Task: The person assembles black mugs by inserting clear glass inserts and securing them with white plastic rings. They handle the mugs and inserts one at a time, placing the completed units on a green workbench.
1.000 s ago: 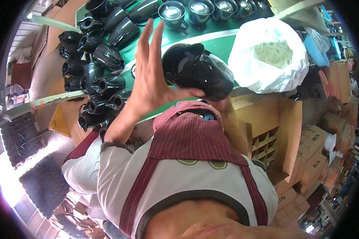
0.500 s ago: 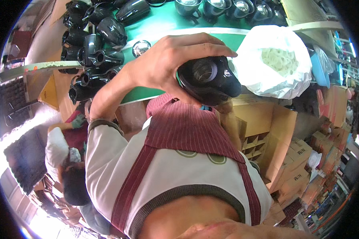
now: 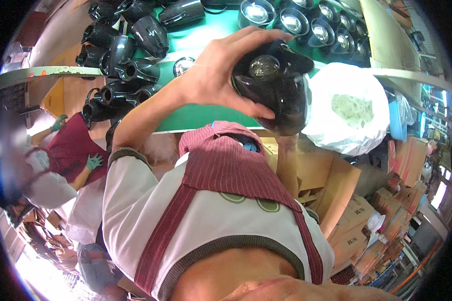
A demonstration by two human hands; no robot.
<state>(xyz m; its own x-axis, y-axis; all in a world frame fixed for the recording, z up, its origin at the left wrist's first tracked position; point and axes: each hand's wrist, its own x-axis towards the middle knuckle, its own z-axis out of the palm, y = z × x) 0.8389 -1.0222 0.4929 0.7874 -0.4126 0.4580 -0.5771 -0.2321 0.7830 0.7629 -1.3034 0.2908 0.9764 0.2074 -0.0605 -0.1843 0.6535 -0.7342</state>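
My left hand (image 3: 218,75) is closed round a glossy black jug (image 3: 281,100), thumb on its near side and fingers over its far side. The jug is tilted, with a dark round part showing near its upper end. My right forearm (image 3: 287,163) reaches up beneath the jug, which hides my right hand, so its fingers do not show. Just left of my left hand, a shiny silver dome (image 3: 184,65) sits on the green tabletop (image 3: 193,118). To the right of the jug, a white plastic bag (image 3: 331,133) stands open with pale translucent rings (image 3: 354,109) inside.
Several black jugs (image 3: 150,36) lie crowded at the left. Several black vessels with mirror-like insides (image 3: 292,21) stand at the far right. An open carton (image 3: 336,188) and stacked cartons (image 3: 354,215) are at right. A co-worker in green gloves (image 3: 94,161) is at left.
The jug has turned in my left hand's hold: its open round end faced up before, and a dark rounded part shows now. The co-worker has shifted, with both gloved hands now showing.
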